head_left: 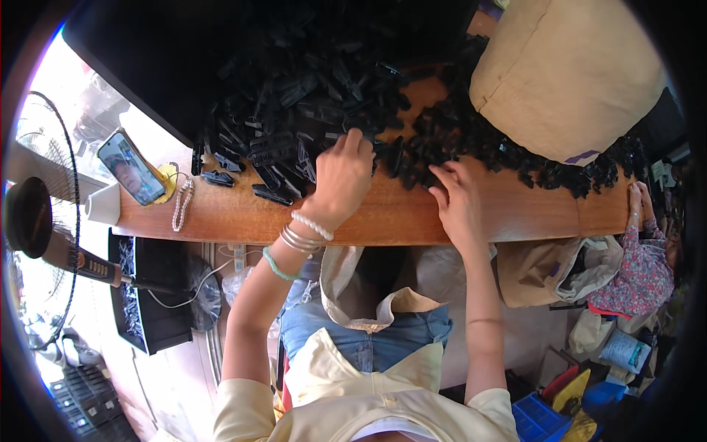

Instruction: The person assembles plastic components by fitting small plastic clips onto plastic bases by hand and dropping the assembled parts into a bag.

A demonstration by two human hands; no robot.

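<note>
A heap of long black plastic pieces covers the middle left of the wooden table. At its right edge my left hand is closed, fingers curled down among the dark pieces; what it grips is hidden beneath it. Bracelets circle that wrist. Smaller black plastic pieces lie piled to the right. Against the near side of this pile is my right hand, its thumb and forefinger apart and the fingertips beside the small pieces. Nothing shows between them.
A large beige fabric bag stands at the back right. A lit phone leans at the left near a bead string and a white cup. A fan stands far left. Another person's sleeve shows at the right.
</note>
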